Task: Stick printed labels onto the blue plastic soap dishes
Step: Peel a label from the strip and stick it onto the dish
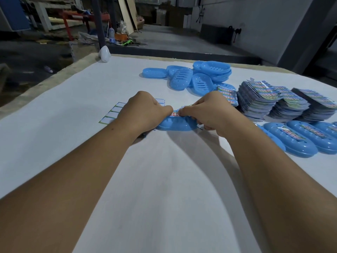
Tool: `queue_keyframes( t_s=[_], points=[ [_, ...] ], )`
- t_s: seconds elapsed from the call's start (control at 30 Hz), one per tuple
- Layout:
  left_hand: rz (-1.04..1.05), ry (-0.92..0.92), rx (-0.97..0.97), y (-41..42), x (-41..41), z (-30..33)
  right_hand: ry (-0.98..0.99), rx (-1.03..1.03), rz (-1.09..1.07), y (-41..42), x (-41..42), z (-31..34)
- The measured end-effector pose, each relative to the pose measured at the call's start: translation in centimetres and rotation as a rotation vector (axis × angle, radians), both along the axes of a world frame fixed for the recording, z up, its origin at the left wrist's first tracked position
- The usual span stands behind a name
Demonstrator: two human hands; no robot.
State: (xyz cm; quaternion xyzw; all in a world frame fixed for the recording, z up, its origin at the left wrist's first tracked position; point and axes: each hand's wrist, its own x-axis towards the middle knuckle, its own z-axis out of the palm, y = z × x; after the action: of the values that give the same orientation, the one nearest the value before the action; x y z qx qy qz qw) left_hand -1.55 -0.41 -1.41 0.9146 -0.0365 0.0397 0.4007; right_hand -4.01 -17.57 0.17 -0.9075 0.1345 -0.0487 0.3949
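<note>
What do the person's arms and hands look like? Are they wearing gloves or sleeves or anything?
No gloves and no sleeves show. The left hand and the right hand are both bare, and so are both forearms all the way to the bottom of the picture. No watch, ring or bracelet can be seen. The left forearm has one tiny dark spot on it.

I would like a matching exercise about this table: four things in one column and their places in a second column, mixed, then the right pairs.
Things:
1. unlabelled soap dishes
2. labelled soap dishes
3. stacks of printed labels
4. emptied label sheet

Places:
A. under the left hand
B. near right edge of the table
C. far middle, in a loose pile
D. right side, behind the finished dishes

Pairs: 1-C, 2-B, 3-D, 4-A
</note>
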Motion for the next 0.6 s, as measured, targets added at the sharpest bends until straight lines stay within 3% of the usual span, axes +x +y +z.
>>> queue_keyframes(
  t_s=[0.6],
  points=[
    [0.025, -0.069, 0.113, -0.39, 0.39, -0.21, -0.022, -0.040, -0.012, 0.12, 0.21, -0.15]
  ],
)
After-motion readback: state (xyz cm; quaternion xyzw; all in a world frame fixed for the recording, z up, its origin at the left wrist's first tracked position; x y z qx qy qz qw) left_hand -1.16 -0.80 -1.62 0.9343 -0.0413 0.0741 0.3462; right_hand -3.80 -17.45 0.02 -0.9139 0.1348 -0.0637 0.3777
